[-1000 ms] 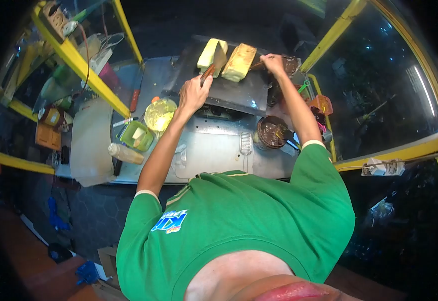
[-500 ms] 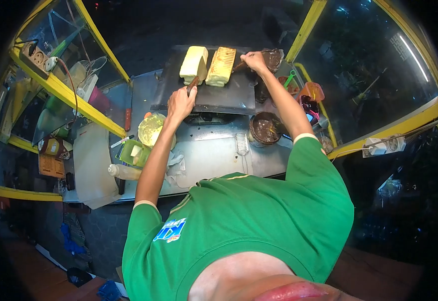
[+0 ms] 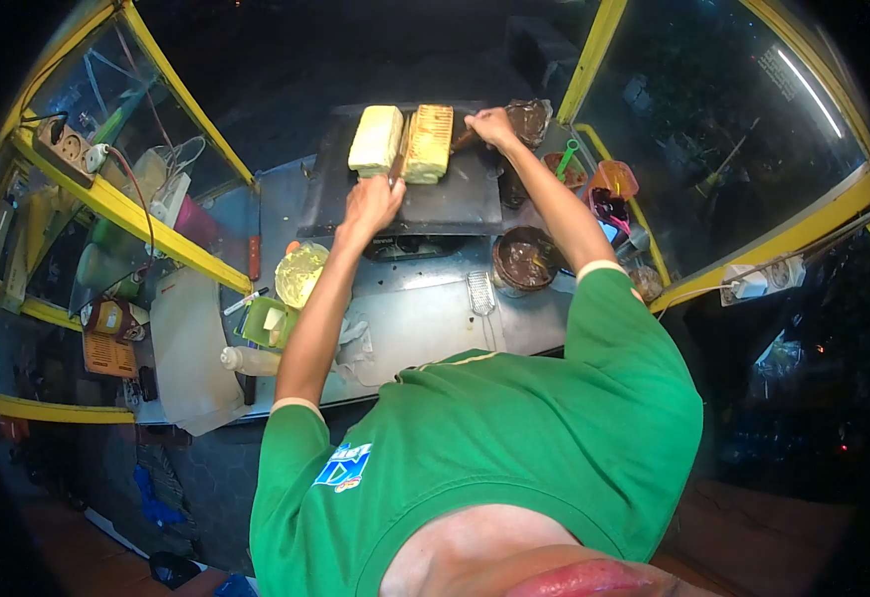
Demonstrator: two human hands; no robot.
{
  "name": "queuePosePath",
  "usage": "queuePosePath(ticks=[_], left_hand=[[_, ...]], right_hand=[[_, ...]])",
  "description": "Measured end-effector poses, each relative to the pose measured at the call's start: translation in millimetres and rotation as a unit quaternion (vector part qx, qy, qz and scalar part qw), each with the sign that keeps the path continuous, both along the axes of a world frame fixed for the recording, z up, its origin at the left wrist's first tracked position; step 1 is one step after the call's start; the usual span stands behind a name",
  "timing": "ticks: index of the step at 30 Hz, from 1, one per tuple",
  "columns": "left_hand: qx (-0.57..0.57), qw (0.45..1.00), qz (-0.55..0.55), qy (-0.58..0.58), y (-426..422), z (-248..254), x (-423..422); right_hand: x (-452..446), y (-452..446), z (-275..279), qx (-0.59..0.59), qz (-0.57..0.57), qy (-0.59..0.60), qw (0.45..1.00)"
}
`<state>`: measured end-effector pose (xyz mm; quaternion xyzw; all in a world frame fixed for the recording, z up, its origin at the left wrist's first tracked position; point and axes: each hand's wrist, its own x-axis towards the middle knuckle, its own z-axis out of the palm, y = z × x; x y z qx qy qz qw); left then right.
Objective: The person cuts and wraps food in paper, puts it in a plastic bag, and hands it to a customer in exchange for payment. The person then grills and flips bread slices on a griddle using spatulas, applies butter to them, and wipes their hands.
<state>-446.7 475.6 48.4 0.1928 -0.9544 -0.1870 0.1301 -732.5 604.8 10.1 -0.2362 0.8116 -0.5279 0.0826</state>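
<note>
Two thick blocks of bread rest side by side on a dark flat griddle (image 3: pixel 455 207). The left bread block (image 3: pixel 375 137) is pale yellow; the right bread block (image 3: pixel 430 142) has a browned, ridged top. My left hand (image 3: pixel 372 205) is closed around the brown handle of a spatula (image 3: pixel 398 167), which reaches into the gap at the near end of the blocks. On the far right, my right hand (image 3: pixel 491 127) grips a second brown-handled spatula (image 3: pixel 463 139) against the right block's side. Both blades are mostly hidden.
A tub of yellow spread (image 3: pixel 300 274) and a green container (image 3: pixel 268 323) stand left of my left forearm, near a squeeze bottle (image 3: pixel 249 361). A tub of chocolate-brown spread (image 3: pixel 526 261) sits by my right forearm, with a grater (image 3: pixel 481 294) beside it. Yellow frames (image 3: pixel 136 214) enclose the stall.
My left hand has moved slightly right, bringing its spatula from the left block's near end to the gap. The right hand stays at the right block's side. The view has shifted slightly.
</note>
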Motion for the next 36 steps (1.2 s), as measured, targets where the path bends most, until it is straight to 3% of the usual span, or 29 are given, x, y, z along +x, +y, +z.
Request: queuePosePath(ticks=[3, 5, 10, 21, 28, 32, 36], left_hand=[[0.041, 0.998, -0.017, -0.047, 16.1, 19.2, 15.0], [0.019, 0.999, -0.034, -0.005, 16.6, 14.6, 9.5], [0.026, 0.997, -0.029, -0.069, -6.0, 9.0, -33.7], [-0.076, 0.977, -0.138, -0.146, -13.1, 46.0, -43.1], [-0.034, 0.992, -0.057, -0.112, -20.5, 9.1, -63.7], [-0.058, 0.979, -0.119, -0.155, 4.8, 53.5, -30.3], [-0.044, 0.983, -0.102, -0.145, -3.8, 54.4, -40.0]], right_hand=[[10.2, 14.7, -4.4, -0.024, 0.005, -0.002, 1.000], [5.0, 14.1, -9.5, -0.027, -0.011, 0.010, 1.000], [-24.9, -3.5, -12.0, -0.019, -0.042, 0.009, 0.999], [1.6, 13.6, -6.5, -0.041, -0.005, 0.002, 0.999], [-25.1, -9.3, -17.9, -0.017, -0.038, 0.024, 0.999], [10.2, 20.1, -5.6, 0.003, 0.008, -0.016, 1.000], [9.2, 18.5, -5.6, -0.031, 0.008, -0.010, 0.999]])
